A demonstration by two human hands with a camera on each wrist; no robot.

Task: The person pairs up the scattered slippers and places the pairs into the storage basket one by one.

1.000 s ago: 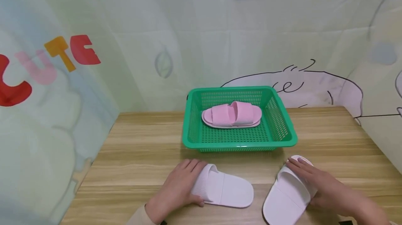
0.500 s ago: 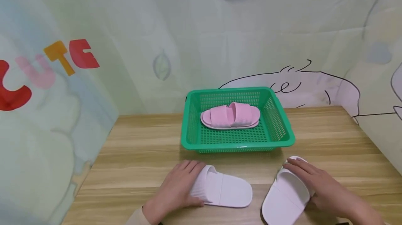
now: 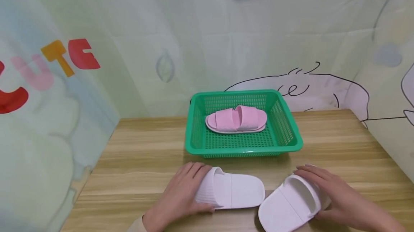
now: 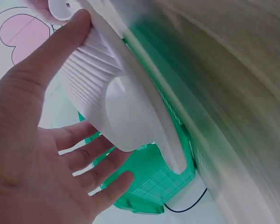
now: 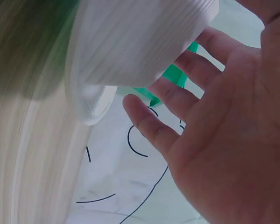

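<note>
Two white slide slippers lie on the wooden table in the head view. My left hand (image 3: 181, 194) holds the left slipper (image 3: 242, 190) around its ribbed strap, thumb on the near side and fingers over the far side. Its open heel end points right. On the other slipper (image 3: 284, 205), my right hand (image 3: 337, 196) grips the strap end, and the heel slants toward the near left. Both heel ends come close together, perhaps touching. In the left wrist view the thumb presses on the slipper's (image 4: 93, 60) side; the right wrist view shows fingers along the strap (image 5: 144, 42).
Behind the hands stands a green plastic basket (image 3: 242, 151) with a pair of pink slippers (image 3: 249, 118) in it. The wooden table (image 3: 145, 145) ends at a printed curtain (image 3: 136, 63) at the back and left.
The right slipper has turned in my right hand's grip, its heel swinging left toward the left slipper. The left slipper has turned slightly, heel end up and to the right.
</note>
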